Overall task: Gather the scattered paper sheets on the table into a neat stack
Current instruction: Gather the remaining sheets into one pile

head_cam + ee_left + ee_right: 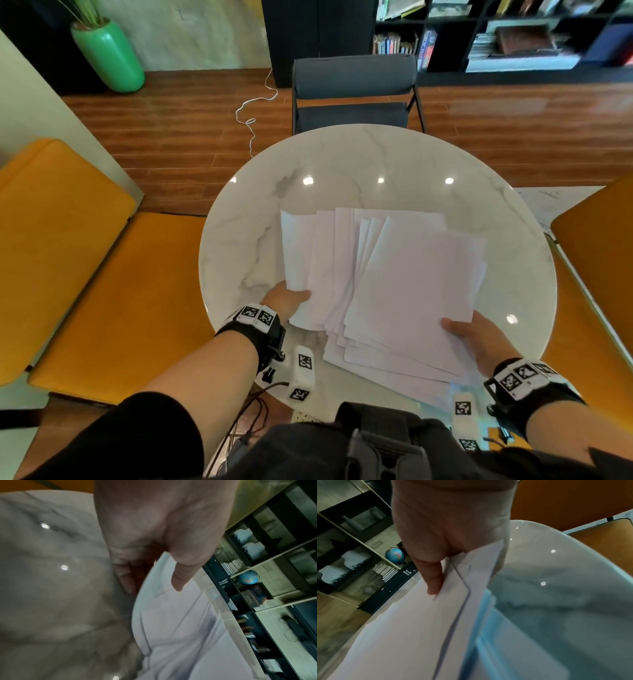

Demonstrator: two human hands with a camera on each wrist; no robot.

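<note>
Both hands grip the same fanned bundle of white paper sheets (394, 281). The left hand (286, 301) pinches the bundle's left near corner, thumb lying on top and fingers tucked beneath; the left wrist view shows the thumb (180, 580) pressed onto the top sheet and the curled fingers (123, 573) under the edge. The right hand (479, 339) holds the right near corner the same way, thumb across the uppermost sheet and fingers hidden below; in the right wrist view its thumb (433, 578) bears down on the paper while several sheet corners poke out past the palm.

The sheets overlap unevenly, their far edges stepped from left to right and their near edges splayed toward the person, over the near half of the round white marble desk (342, 164). How much of the bundle rests on the desk I cannot tell.

Left of the desk stands a yellow cushioned bench (85, 274), with a green glossy vase (109, 56) in the far corner beyond it. A dark grey upholstered chair (354, 96) sits at the desk's far side, a black bookshelf (513, 34) behind it, and another yellow cushioned seat (599, 257) lies to the right.
</note>
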